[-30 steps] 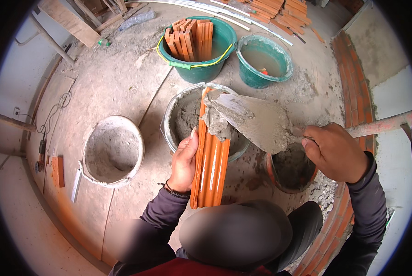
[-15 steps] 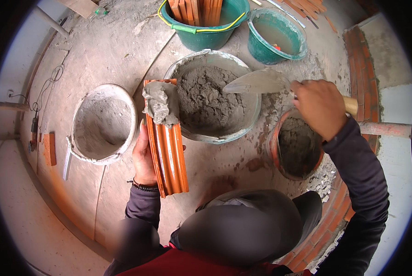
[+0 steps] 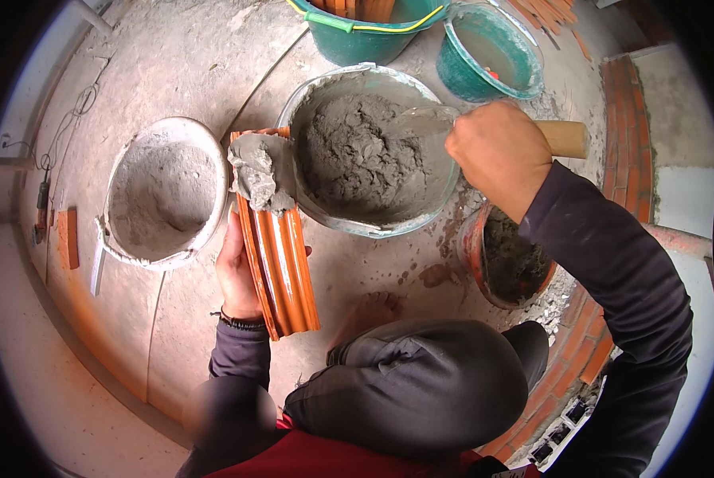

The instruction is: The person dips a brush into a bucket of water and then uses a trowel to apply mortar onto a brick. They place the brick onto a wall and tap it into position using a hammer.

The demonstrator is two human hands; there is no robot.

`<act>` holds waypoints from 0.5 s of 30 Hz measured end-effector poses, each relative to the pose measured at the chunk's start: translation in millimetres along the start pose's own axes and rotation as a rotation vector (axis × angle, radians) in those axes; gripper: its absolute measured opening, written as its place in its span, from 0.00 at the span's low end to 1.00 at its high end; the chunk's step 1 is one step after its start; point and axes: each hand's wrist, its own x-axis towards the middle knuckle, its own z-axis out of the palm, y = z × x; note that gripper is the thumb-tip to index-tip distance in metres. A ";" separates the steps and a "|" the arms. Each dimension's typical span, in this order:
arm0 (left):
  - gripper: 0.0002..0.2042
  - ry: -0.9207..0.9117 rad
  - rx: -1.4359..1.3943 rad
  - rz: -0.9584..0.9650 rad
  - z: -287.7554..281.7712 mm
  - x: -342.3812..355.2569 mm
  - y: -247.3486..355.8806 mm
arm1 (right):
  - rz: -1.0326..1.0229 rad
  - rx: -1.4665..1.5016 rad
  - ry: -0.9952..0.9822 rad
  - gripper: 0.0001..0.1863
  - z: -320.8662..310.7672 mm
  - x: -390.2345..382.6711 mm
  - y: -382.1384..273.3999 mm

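Note:
My left hand [image 3: 239, 275] is closed round a ribbed orange clay tile [image 3: 281, 271], holding it up at a slight tilt. Grey mortar [image 3: 260, 171] lies in a thick lump over the tile's far end. In my right hand [image 3: 502, 147] is a trowel [image 3: 420, 122] with a wooden handle [image 3: 562, 139]. Its blade reaches over the wide tub [image 3: 370, 231] and meets the wet mortar [image 3: 357, 147] in it; part of the blade is hard to make out.
A whitish bucket of grey powder [image 3: 118, 247] stands at left, near an orange brick [image 3: 68, 239]. At the back are a green bucket of tiles [image 3: 349, 49] and a green bucket of water [image 3: 452, 76]. An orange bucket [image 3: 472, 259] sits under my right forearm.
My right hand has moved left and away from me, and the trowel blade has gone from above the tub's edge down to the mortar. The tile has shifted slightly left in view.

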 end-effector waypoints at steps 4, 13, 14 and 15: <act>0.29 0.005 0.000 0.007 5.3 0.4 0.5 | -0.036 -0.003 -0.039 0.07 0.0 0.8 1.1; 0.28 -0.015 -0.016 0.004 2.9 4.5 -1.0 | -0.129 0.056 0.018 0.06 24.5 -8.2 -1.5; 0.28 -0.020 -0.016 0.008 3.1 5.0 -2.0 | -0.148 0.067 0.002 0.06 22.0 -6.8 -0.9; 0.28 -0.023 -0.018 0.006 2.0 5.1 -2.8 | -0.167 0.078 -0.014 0.06 17.7 -4.1 -0.7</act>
